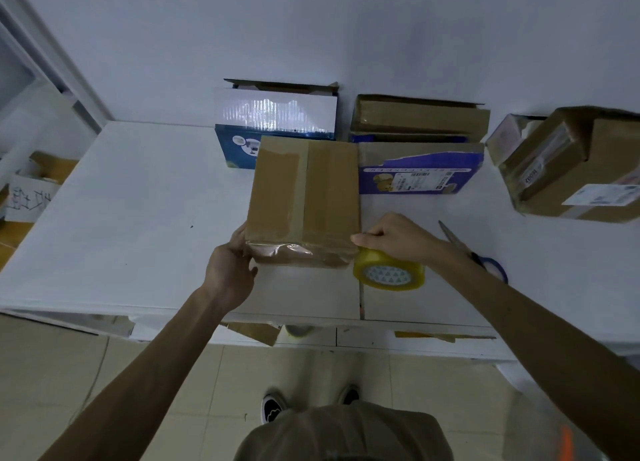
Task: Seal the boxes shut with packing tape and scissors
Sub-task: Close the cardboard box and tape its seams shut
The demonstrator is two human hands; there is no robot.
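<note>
Brown box [304, 200] sits mid-table, looks light, stiff cardboard; slick where taped. Left hand [230, 266] grips its near left corner. Right hand [391, 238] holds tape roll [389, 271] at the right corner. Scissors [474, 252] lie nearby.

You work in dim, bluish, even light with soft shadows. Glare streaks the glossy white box [277, 114]. Your wide lens bends the table [121, 200] edges; corners look soft.

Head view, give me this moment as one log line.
left hand holds box | right hand grips tape roll at box corner | scissors lying on table
</note>
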